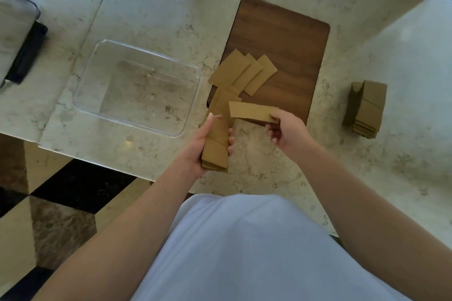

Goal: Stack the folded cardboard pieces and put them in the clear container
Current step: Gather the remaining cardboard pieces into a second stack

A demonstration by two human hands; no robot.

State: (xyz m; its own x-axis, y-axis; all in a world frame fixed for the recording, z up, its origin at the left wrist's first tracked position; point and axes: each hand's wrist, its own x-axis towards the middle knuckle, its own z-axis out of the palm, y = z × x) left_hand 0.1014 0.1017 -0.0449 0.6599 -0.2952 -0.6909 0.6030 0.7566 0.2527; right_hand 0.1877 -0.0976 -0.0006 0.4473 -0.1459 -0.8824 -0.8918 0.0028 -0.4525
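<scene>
Gripping cardboard stack (pixel 216 144), left hand (pixel 195 149) (palm hidden); right hand (pixel 286 131) pinching piece (pixel 252 111)

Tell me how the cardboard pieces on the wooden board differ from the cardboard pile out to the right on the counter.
The pieces on the wooden board lie fanned out, overlapping one another; the pile on the right is squared up in a neat stack.

The fanned pieces rest on the wooden board, one corner overhanging its edge; the pile sits straight on the marble counter.

The fanned pieces are few; the pile shows more layers.

Both are the same tan cardboard, and neither hand touches them.
</scene>
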